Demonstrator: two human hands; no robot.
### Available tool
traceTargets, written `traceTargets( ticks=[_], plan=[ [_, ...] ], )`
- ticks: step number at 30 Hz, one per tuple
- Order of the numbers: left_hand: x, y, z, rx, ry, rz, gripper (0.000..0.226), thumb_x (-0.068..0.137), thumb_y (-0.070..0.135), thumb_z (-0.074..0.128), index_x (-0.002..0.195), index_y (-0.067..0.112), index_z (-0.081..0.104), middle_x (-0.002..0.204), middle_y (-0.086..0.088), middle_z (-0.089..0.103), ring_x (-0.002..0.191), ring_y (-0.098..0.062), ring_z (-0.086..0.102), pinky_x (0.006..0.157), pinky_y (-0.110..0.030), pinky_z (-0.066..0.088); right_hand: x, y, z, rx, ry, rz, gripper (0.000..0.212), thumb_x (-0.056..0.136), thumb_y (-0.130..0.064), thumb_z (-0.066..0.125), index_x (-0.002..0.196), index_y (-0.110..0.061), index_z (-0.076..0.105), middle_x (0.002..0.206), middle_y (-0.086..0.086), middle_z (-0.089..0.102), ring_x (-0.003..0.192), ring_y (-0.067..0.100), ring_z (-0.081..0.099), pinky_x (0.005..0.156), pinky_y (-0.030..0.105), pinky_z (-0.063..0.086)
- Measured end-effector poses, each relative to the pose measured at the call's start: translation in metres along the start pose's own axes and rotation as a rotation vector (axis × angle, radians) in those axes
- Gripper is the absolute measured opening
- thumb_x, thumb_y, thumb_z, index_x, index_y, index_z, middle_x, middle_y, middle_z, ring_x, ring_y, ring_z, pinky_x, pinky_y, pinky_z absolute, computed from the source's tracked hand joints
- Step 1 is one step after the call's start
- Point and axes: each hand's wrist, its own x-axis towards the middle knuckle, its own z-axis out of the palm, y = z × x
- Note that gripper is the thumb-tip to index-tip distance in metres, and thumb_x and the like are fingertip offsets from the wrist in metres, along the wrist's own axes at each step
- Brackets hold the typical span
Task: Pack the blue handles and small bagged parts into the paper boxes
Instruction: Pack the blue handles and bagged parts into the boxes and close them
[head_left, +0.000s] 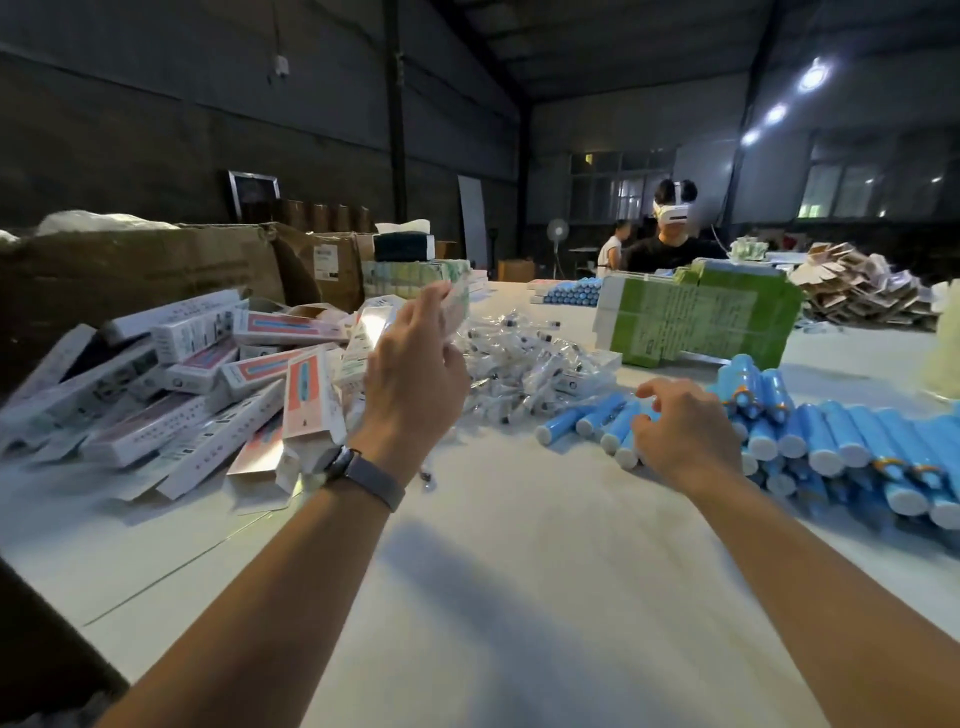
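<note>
1. The paper boxes (171, 395) heaped at the left carry printed lines and small labels, but every one is too blurred to read.
2. The green-and-white cartons (696, 317) stacked across the table show rows of dark print; no word or number can be made out.
3. A white label on the brown cardboard box (326, 262) behind the heap has a dark heading, illegible at this size.
4. The bagged parts (530, 364) bear small dark marks, unreadable.
</note>
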Motion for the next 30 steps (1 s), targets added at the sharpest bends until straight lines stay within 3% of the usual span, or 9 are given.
traceTargets(
  ticks=[5,9,11,13,16,20,22,26,30],
  plan=[
    [-0.025,0.051,0.036,-0.604,-0.130,-0.136,0.045,0.088,0.000,0.065,0.126,0.013,0.044,0.096,0.009,0.055,0.080,-0.009,0.064,0.059,-0.017,0.055,-0.007,0.005,0.001,-0.249,-0.390,-0.013,0.051,0.093,-0.042,0.052,0.142,-0.033,0.045,0.144,0.003,0.039,0.128,0.027,0.046,0.101,0.036,0.038],
    [-0.038,0.049,0.044,-0.901,-0.108,-0.247,0.048,0.088,-0.003,0.064,0.120,0.021,0.039,0.106,-0.006,0.059,0.085,-0.001,0.065,0.060,-0.014,0.053,-0.008,0.007,0.007,-0.310,-0.360,-0.016,0.041,0.096,-0.040,0.046,0.136,-0.034,0.049,0.137,0.004,0.037,0.122,0.028,0.049,0.097,0.038,0.040],
    [-0.043,0.042,0.041,-0.959,-0.141,-0.257,0.050,0.090,0.000,0.063,0.126,0.023,0.036,0.109,-0.006,0.059,0.087,-0.004,0.065,0.062,-0.014,0.053,-0.008,0.005,0.007,-0.316,-0.331,0.001,0.030,0.094,-0.040,0.050,0.123,-0.032,0.054,0.131,0.004,0.040,0.116,0.030,0.051,0.095,0.041,0.044],
    [-0.054,0.038,0.040,-0.990,-0.249,-0.256,0.048,0.090,0.013,0.058,0.131,0.022,0.034,0.107,0.010,0.061,0.093,-0.009,0.065,0.068,-0.012,0.053,-0.006,0.003,0.006,-0.306,-0.273,0.007,0.023,0.090,-0.040,0.057,0.108,-0.027,0.054,0.122,0.004,0.046,0.109,0.031,0.054,0.090,0.041,0.047],
    [-0.068,0.038,0.044,-0.977,-0.377,-0.271,0.046,0.083,0.023,0.053,0.126,0.023,0.039,0.095,0.024,0.062,0.091,-0.012,0.066,0.068,-0.009,0.051,-0.004,0.004,0.006,-0.301,-0.200,-0.003,0.029,0.082,-0.040,0.068,0.094,-0.023,0.048,0.111,0.005,0.057,0.102,0.032,0.056,0.081,0.036,0.047],
    [-0.064,0.039,0.047,-0.993,-0.318,-0.353,0.032,0.082,0.020,0.059,0.113,0.021,0.050,0.097,0.001,0.064,0.079,-0.004,0.064,0.063,-0.007,0.049,0.000,0.002,0.004,-0.321,-0.188,0.049,0.046,0.076,-0.042,0.070,0.107,-0.020,0.044,0.104,0.005,0.059,0.104,0.030,0.055,0.073,0.033,0.042],
    [-0.064,0.038,0.048,-0.984,-0.295,-0.347,0.025,0.091,0.010,0.062,0.112,0.017,0.050,0.096,0.001,0.066,0.077,0.002,0.063,0.063,-0.009,0.049,0.002,0.002,0.004,-0.298,-0.235,0.092,0.050,0.077,-0.040,0.068,0.114,-0.018,0.044,0.106,0.008,0.059,0.105,0.031,0.054,0.073,0.033,0.041],
    [-0.064,0.038,0.048,-0.926,-0.258,-0.300,0.031,0.090,0.002,0.066,0.105,0.023,0.049,0.090,0.018,0.066,0.077,0.003,0.063,0.061,-0.010,0.051,0.003,0.004,0.000,-0.020,-0.331,0.240,0.035,0.077,-0.036,0.070,0.100,-0.019,0.049,0.092,0.006,0.055,0.087,0.025,0.057,0.067,0.028,0.045],
    [-0.060,0.034,0.048,-0.844,-0.221,-0.278,0.045,0.084,0.005,0.075,0.105,0.036,0.049,0.092,0.027,0.065,0.082,0.005,0.063,0.061,-0.009,0.051,0.007,-0.013,-0.017,0.835,-0.396,0.386,0.014,0.083,-0.009,0.063,0.089,-0.009,0.050,0.075,0.010,0.049,0.044,0.015,0.043,0.039,0.022,0.036]
  ],
)
